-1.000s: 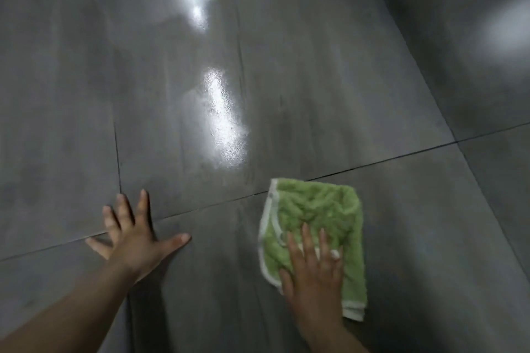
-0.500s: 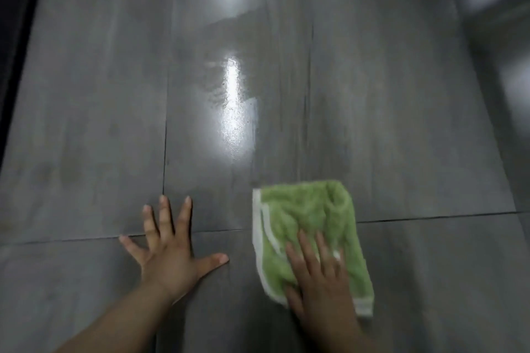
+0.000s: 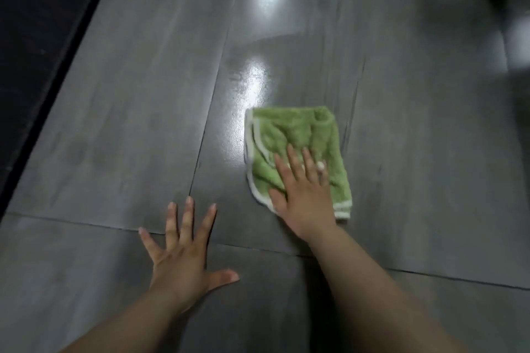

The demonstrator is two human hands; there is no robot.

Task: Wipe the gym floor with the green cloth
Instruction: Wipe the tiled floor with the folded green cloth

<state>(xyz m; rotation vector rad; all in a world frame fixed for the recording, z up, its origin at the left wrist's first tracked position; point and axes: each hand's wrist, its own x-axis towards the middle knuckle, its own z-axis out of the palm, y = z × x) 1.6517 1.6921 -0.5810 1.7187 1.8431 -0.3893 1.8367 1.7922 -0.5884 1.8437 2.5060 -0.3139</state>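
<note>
A folded green cloth point(image 3: 289, 135) with a white hem lies flat on the grey tiled gym floor point(image 3: 137, 100). My right hand point(image 3: 304, 189) presses down on the cloth's near half, palm flat and fingers spread over it. My left hand point(image 3: 183, 255) rests flat on the bare floor to the left of the cloth, fingers wide apart, holding nothing. A wet, shiny streak on the tile runs away from the cloth's far left corner.
A dark black strip point(image 3: 37, 37) borders the floor along the left side. Dark grout lines point(image 3: 212, 94) cross between the large tiles. A blurred dark shape point(image 3: 516, 23) sits at the far right edge.
The view has swung so the tile lines tilt the other way and the dark strip appears at left. My right hand and the cloth have slid forward, away from my left hand.
</note>
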